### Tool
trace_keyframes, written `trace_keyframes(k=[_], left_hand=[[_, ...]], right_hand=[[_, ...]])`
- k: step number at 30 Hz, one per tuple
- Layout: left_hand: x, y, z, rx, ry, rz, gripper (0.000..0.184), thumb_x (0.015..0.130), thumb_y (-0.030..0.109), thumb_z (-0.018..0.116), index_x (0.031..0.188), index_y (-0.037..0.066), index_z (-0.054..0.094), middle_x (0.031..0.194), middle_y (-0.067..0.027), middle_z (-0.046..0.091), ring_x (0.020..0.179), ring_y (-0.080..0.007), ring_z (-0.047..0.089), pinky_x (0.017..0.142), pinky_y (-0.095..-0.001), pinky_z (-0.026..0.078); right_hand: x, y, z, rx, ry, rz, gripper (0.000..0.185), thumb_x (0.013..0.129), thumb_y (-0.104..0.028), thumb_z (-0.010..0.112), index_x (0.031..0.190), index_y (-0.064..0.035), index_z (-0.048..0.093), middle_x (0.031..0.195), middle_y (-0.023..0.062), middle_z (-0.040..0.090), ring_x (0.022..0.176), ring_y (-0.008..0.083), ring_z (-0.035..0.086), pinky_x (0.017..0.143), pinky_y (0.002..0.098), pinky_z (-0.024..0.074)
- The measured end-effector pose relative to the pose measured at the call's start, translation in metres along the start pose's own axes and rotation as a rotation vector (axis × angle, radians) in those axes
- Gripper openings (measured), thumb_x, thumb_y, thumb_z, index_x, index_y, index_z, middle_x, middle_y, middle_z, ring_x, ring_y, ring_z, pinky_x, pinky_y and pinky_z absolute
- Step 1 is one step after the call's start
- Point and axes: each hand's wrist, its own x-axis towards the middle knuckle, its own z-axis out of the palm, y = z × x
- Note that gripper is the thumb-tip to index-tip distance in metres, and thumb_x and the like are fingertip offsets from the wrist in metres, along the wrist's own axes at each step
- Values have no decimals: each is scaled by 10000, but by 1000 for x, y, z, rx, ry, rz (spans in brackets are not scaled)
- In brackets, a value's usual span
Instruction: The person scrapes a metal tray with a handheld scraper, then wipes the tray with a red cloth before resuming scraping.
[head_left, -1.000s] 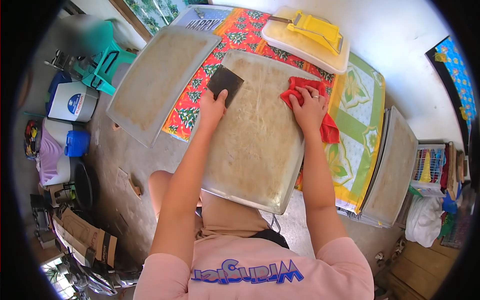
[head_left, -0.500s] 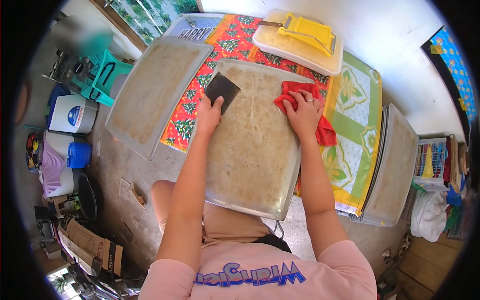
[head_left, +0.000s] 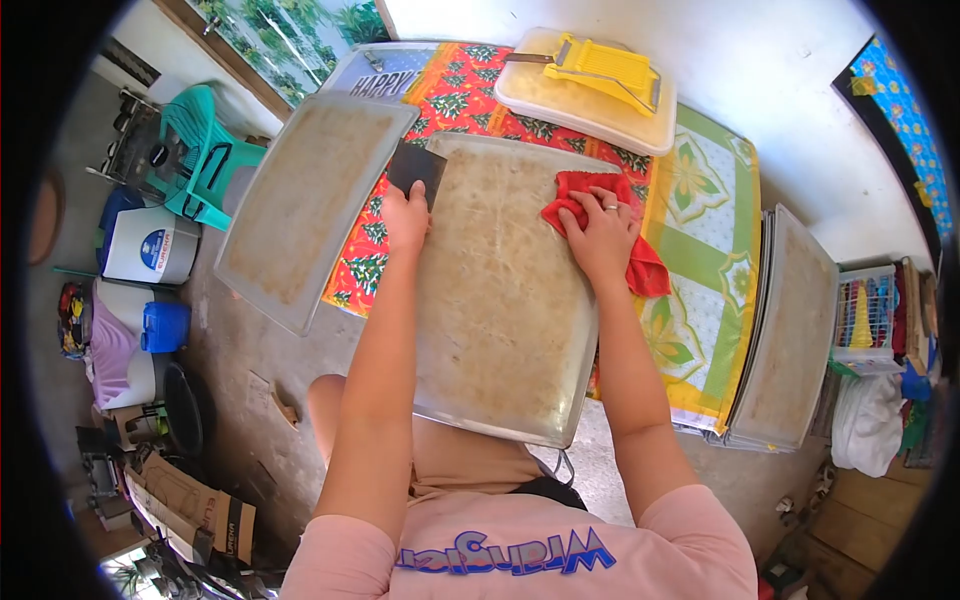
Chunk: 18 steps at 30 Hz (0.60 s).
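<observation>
A worn metal tray (head_left: 500,290) lies in front of me, its near edge over my lap. My left hand (head_left: 407,215) grips a dark flat square scraper (head_left: 416,172) at the tray's upper left edge. On the upper right of the tray, my right hand (head_left: 602,235) presses a bunched red cloth (head_left: 648,272), which hangs over the right edge. A second tray (head_left: 310,200) lies to the left on the tablecloth.
A white tub (head_left: 590,100) holding a yellow tool (head_left: 605,70) stands at the back. Stacked trays (head_left: 785,330) are at the right, beside the green patterned cloth (head_left: 700,260). Green chairs (head_left: 210,160) stand at the left.
My left hand has moved left with the dark scraper, from over the tray to its left edge. My right hand stays on the red cloth. The camera view has shifted slightly.
</observation>
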Motion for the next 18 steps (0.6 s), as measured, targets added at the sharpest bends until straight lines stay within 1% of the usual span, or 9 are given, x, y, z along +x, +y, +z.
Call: trace_keyframes(k=[2, 5, 8, 11, 14, 18], left_hand=[[2, -2, -2, -36, -5, 8, 246, 958, 174, 648, 915, -44, 544, 601, -99, 577, 389, -191, 547, 339, -347, 413], [-1, -3, 0, -1, -88, 45, 236, 962, 166, 641, 903, -39, 541, 600, -95, 576, 394, -187, 546, 344, -351, 420], [-3, -2, 1, 12, 33, 7, 221, 965, 160, 635, 903, -32, 544, 604, -87, 575, 398, -173, 544, 343, -340, 418], [-4, 2, -1, -44, -18, 14, 213, 980, 175, 624, 943, -22, 550, 546, -69, 555, 369, -157, 520, 335, -310, 407], [-1, -2, -6, -71, -63, 20, 196, 962, 157, 635, 934, -18, 553, 613, -82, 581, 401, -161, 539, 347, -338, 417], [-5, 5, -3, -30, -73, 15, 196, 961, 159, 637, 924, -11, 547, 598, -71, 567, 395, -156, 527, 344, -336, 411]], right_hand=[[0, 1, 0, -2, 1, -3, 334, 865, -404, 695, 1135, -213, 737, 1290, 11, 622, 1183, 263, 516, 1013, 447, 340], [0, 2, 1, -5, -2, -6, 336, 864, -406, 696, 1135, -213, 738, 1290, 10, 621, 1180, 261, 517, 1008, 448, 342], [0, 1, 1, -10, -13, 0, 338, 863, -407, 695, 1137, -212, 737, 1289, 8, 621, 1181, 261, 516, 1011, 452, 341], [0, 3, 2, -21, 3, -20, 338, 864, -406, 694, 1135, -210, 736, 1291, 6, 620, 1182, 262, 515, 1014, 457, 340], [0, 1, 1, -15, 5, -6, 334, 864, -404, 694, 1131, -209, 736, 1293, 5, 619, 1183, 264, 515, 1017, 462, 338], [0, 0, 0, -15, 0, -4, 331, 863, -401, 696, 1131, -210, 736, 1292, 7, 620, 1183, 266, 515, 1016, 463, 338]])
